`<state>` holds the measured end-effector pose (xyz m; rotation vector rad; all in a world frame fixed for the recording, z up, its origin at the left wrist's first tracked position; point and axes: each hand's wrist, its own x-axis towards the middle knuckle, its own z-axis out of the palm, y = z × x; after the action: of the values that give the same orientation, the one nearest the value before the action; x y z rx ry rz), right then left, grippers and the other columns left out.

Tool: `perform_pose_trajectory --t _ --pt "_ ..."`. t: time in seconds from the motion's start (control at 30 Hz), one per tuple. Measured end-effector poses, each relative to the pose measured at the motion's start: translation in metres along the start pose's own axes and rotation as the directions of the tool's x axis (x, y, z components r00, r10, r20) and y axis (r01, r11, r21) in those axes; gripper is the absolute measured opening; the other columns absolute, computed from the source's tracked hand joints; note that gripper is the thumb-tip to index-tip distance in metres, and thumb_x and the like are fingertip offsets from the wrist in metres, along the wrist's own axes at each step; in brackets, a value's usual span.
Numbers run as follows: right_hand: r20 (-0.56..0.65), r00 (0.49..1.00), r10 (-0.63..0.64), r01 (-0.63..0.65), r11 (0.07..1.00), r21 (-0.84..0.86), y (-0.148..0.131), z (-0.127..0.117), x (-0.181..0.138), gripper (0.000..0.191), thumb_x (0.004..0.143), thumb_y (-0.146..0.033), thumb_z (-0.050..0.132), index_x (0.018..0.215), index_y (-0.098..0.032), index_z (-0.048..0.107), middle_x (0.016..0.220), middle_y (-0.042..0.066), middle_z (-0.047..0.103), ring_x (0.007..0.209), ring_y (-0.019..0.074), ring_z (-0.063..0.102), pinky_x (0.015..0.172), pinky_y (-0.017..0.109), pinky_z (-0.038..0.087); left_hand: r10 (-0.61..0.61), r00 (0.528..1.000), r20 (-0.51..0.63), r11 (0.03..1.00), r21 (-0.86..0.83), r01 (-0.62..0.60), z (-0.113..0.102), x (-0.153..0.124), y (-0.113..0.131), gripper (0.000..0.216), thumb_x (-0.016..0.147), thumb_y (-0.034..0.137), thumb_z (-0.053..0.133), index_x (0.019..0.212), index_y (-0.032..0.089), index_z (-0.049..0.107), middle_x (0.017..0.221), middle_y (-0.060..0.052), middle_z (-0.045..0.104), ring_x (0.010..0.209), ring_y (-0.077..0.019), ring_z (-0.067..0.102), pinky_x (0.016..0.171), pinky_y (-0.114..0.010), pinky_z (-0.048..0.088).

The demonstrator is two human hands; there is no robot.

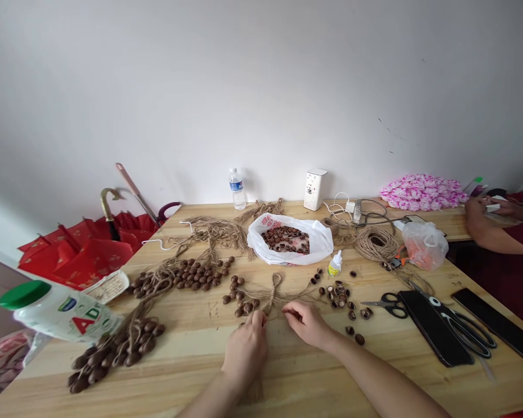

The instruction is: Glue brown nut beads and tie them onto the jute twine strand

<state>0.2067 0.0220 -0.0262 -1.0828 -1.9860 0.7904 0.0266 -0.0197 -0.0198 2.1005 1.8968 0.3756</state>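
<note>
A knotted twine cord (273,293) with a loop at its top lies in front of me, its loose strands fanning out to both sides. My left hand (246,345) is closed in a pinch on the twine at the lower end of the knotted part. Just right of it, my right hand (307,326) has its fingers curled together near the strands; what they pinch, if anything, is too small to make out. Brown nut shells (244,302) cluster left of the cord. More half shells (339,295) are scattered to its right, beside a small glue bottle (335,264).
A white plastic bag (318,247) of shells stands behind the cord. Bundles of strung shells (200,274) and a large white bottle (70,313) lie left. Small scissors (390,305), large scissors (466,331), a phone (433,328) and a twine coil (377,244) are right. Another person's arm (483,229) rests far right.
</note>
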Motion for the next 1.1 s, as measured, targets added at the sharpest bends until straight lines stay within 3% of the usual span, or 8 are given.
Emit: perform_pose_trajectory --t 0.2,0.3,0.37,0.6,0.73,0.83,0.97,1.1 --pt "0.020 0.940 0.342 -0.321 0.859 0.400 0.008 0.003 0.004 0.016 0.080 -0.033 0.051 0.083 -0.018 0.057 0.050 -0.005 0.050 0.037 0.0108 0.047 0.034 0.020 0.039 -0.008 1.000 0.017 0.991 0.135 0.005 -0.005 -0.003 0.003 0.028 0.080 0.006 0.033 0.098 0.017 0.051 0.095 -0.009 0.063 0.072 -0.0172 0.063 0.057 -0.026 0.039" --pt "-0.006 0.925 0.381 -0.311 0.763 0.567 0.009 -0.002 0.008 0.021 0.078 -0.038 0.053 0.083 -0.017 0.053 0.050 -0.005 0.052 0.038 0.0108 0.048 0.035 0.022 0.042 -0.006 0.999 0.053 0.983 0.182 -0.004 -0.009 -0.004 0.005 0.030 0.078 0.004 0.034 0.098 0.016 0.052 0.097 -0.010 0.061 0.073 -0.0172 0.063 0.057 -0.025 0.039" --pt "-0.079 0.934 0.348 -0.243 0.783 0.572 0.009 -0.008 0.010 0.021 0.080 -0.038 0.051 0.084 -0.017 0.052 0.052 -0.004 0.054 0.039 0.0111 0.049 0.038 0.023 0.044 -0.009 0.997 0.077 0.978 0.207 -0.007 -0.012 -0.005 0.007 0.030 0.076 0.004 0.035 0.097 0.016 0.054 0.096 -0.010 0.061 0.074 -0.0177 0.064 0.057 -0.025 0.040" --pt "-0.222 0.962 0.162 -0.096 0.955 0.282 0.005 -0.023 0.007 0.011 0.080 -0.027 0.054 0.081 -0.018 0.060 0.066 0.000 0.056 0.052 0.0114 0.051 0.046 0.021 0.042 0.044 0.997 0.065 0.953 0.298 -0.062 -0.014 -0.010 0.011 0.027 0.082 0.010 0.033 0.088 0.014 0.059 0.098 -0.014 0.059 0.071 -0.0201 0.064 0.055 -0.028 0.044" --pt "0.001 0.991 -0.137 0.134 0.969 -0.208 0.001 -0.018 0.003 0.012 0.077 -0.014 0.056 0.079 -0.019 0.066 0.084 0.004 0.059 0.069 0.0139 0.055 0.062 0.024 0.044 0.039 0.999 0.038 0.945 0.322 -0.049 -0.014 -0.011 0.010 0.034 0.079 0.001 0.032 0.090 0.014 0.061 0.100 -0.014 0.059 0.072 -0.0200 0.064 0.054 -0.027 0.044" --pt "0.102 0.987 -0.122 0.152 0.915 -0.375 0.001 -0.013 0.002 0.012 0.076 -0.012 0.059 0.078 -0.020 0.068 0.084 0.004 0.059 0.073 0.0153 0.057 0.064 0.024 0.044 0.073 0.997 -0.006 0.945 0.319 -0.068 -0.014 -0.012 0.010 0.035 0.078 -0.001 0.034 0.094 0.014 0.062 0.101 -0.014 0.060 0.075 -0.0213 0.063 0.057 -0.029 0.046" --pt "0.110 0.990 -0.089 0.128 0.898 -0.420 0.003 -0.011 0.002 0.014 0.079 -0.012 0.057 0.083 -0.019 0.068 0.085 0.004 0.060 0.076 0.0162 0.058 0.067 0.024 0.045 0.452 0.892 -0.004 0.860 0.265 -0.435 -0.004 -0.014 0.016 0.030 0.082 0.008 0.040 0.098 0.018 0.063 0.111 -0.012 0.060 0.083 -0.0215 0.060 0.067 -0.031 0.047" --pt "0.092 0.992 -0.083 0.113 0.915 -0.388 0.004 -0.009 0.003 0.018 0.079 -0.010 0.054 0.082 -0.020 0.069 0.084 0.005 0.060 0.076 0.0163 0.058 0.068 0.026 0.046 0.346 0.938 0.004 0.890 0.316 -0.329 0.004 -0.016 0.020 0.031 0.079 0.006 0.041 0.098 0.011 0.065 0.100 -0.017 0.063 0.077 -0.0253 0.061 0.059 -0.033 0.045"
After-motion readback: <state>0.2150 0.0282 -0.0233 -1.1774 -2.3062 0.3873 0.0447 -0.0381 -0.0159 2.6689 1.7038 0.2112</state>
